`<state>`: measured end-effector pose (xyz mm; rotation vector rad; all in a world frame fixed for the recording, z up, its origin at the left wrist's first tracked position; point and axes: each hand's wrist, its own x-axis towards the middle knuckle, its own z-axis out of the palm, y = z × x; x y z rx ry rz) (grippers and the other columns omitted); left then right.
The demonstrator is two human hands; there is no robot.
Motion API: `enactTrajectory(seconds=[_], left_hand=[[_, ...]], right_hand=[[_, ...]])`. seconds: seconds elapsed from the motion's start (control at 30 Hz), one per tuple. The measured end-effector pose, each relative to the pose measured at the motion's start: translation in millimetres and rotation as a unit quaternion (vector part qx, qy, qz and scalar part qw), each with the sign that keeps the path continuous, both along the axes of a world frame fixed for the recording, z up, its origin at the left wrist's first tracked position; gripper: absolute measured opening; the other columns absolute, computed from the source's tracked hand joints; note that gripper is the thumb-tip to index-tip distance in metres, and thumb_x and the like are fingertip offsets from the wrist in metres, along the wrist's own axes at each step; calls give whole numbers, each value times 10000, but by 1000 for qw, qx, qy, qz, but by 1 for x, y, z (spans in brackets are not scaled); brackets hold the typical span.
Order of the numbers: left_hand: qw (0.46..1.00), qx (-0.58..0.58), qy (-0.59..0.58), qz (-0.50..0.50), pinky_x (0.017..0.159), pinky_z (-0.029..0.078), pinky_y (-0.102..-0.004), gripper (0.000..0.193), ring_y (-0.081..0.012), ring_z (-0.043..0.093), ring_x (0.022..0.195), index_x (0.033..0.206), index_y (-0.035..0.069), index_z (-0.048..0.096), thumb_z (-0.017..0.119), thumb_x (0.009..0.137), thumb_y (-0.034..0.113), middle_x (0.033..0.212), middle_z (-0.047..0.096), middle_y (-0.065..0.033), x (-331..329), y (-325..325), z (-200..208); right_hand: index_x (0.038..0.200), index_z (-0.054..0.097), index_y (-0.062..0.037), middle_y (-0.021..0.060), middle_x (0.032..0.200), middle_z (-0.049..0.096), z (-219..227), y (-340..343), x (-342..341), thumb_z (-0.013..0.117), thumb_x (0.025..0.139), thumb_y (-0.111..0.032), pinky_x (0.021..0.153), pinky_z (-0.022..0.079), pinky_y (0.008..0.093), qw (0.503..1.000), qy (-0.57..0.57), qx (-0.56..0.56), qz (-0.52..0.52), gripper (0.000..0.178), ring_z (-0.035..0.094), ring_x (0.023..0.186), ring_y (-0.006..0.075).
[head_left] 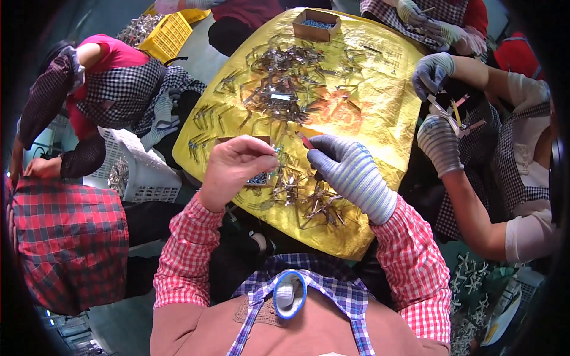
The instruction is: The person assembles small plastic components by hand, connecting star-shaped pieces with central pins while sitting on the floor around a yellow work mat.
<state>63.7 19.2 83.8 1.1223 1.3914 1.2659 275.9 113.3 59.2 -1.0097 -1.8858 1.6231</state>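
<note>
My bare left hand (237, 169) is over the near half of the yellow-covered table, thumb and fingers pinched together. Whatever is between its fingertips is too small to make out. Partly hidden under that hand is an open box (259, 178) of small blue pieces that look like screws. My right hand (350, 169), in a grey and white striped glove, grips a thin reddish metal strip (304, 140) that points toward the left hand. The two hands are close but apart. Just below them lie several crossed metal strip assemblies (320, 204).
Loose metal strips (279, 89) are heaped across the table's yellow cover (380, 113). A cardboard box (316, 25) of blue pieces stands at the far edge. On the right, a person's gloved hands (440, 139) hold joined strips. Crates (167, 37) and other people surround the table.
</note>
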Motion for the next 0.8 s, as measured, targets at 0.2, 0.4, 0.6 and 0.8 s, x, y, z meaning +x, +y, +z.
enactTrajectory(seconds=[0.2,0.4,0.6,0.8], left_hand=[[996,15,-85,3,798,581,-268,149,-156,696,870,1058,-45,621,645,914,-13,954,694,-112,10,1,-14],[995,38,-88,27,800,584,-277,151,-171,697,871,1054,-53,608,646,914,-11,983,688,-133,11,5,-18],[996,32,-61,53,806,591,-290,144,-181,698,876,1053,-63,601,632,916,-34,997,682,-140,13,6,-20],[995,52,-55,57,796,592,-293,149,-180,697,871,1060,-65,596,627,917,-40,996,680,-132,12,5,-23]], right_hand=[[1172,633,26,33,916,676,8,-11,-11,656,936,-193,697,542,233,987,82,-139,10,322,629,770,76],[1106,661,-2,114,930,733,-4,-15,-17,649,933,-241,738,536,306,993,93,-64,20,296,688,818,149],[1078,676,-38,145,889,725,-4,-20,-18,634,922,-297,718,543,342,997,74,-15,-7,305,714,798,246],[1060,678,-47,169,891,713,1,-19,-16,629,919,-307,724,544,376,997,56,60,-13,300,706,822,305]])
